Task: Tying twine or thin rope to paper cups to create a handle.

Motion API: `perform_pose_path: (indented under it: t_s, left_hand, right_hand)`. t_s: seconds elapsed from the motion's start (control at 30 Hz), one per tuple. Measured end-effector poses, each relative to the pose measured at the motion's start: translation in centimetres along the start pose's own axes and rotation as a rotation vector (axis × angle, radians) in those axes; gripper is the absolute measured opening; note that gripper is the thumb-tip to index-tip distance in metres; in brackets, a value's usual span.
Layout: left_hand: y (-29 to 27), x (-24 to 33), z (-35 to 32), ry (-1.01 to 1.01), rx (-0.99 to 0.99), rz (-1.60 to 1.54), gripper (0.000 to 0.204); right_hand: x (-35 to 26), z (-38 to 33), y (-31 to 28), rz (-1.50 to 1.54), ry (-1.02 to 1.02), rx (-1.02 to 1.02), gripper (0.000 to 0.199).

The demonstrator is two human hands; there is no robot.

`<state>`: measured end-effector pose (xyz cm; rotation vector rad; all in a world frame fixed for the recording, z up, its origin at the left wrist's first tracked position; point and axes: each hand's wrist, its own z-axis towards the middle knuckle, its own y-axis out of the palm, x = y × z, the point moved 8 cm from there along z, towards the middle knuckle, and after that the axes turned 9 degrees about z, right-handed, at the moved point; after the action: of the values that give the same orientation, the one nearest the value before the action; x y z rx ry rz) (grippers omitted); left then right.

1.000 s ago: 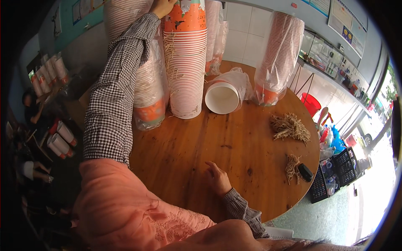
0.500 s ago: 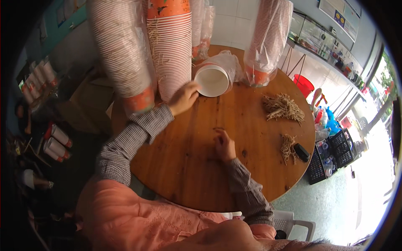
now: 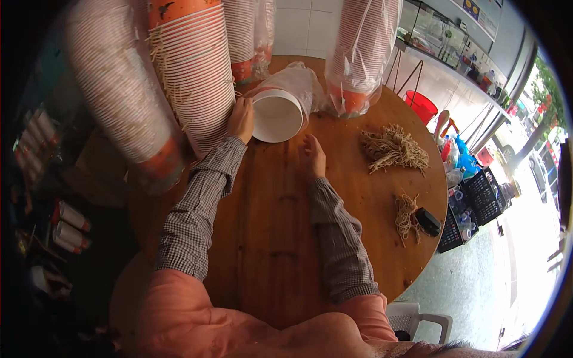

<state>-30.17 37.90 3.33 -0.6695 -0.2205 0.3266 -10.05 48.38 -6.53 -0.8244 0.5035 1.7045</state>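
Observation:
My left hand is between a tall stack of paper tubs and a white tub opening, its fingers drawn together near the tub's left rim. Thin straw-coloured strands lie against the tall stack, close to those fingertips; what the fingers hold, if anything, is too small to make out. The white tub is the mouth of a stack lying on its side in a clear plastic sleeve. Just right of and below that mouth, my right hand is open and slightly blurred, holding nothing.
Plastic-sleeved tub stacks stand at the left and far right of the round wooden table. A large bundle of strands, a smaller bundle and a black object lie right. Black crates are beyond.
My right hand has moved up and forward toward the tub mouth. My left hand stays near the rim, its fingers now pointing away from me. The whole view has shifted.

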Motion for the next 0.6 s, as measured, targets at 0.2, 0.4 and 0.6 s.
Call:
perform_pose_path:
  t_s: [0.2, 0.4, 0.6]
  left_hand:
    - [1.0, -0.4, -1.5, -0.017, 0.048, -0.126, 0.023]
    - [2.3, 0.4, -0.8, -0.022, 0.013, -0.166, 0.017]
    - [2.5, 1.4, -2.9, -0.063, 0.01, -0.34, 0.022]
  right_hand:
    - [3.3, 4.5, 2.9, 0.09, 0.178, 0.136, 0.024]
    - [5.2, 5.1, 0.6, 0.043, 0.236, 0.217, 0.018]
    - [3.8, 3.2, -3.5, -0.036, 0.249, 0.18, 0.016]
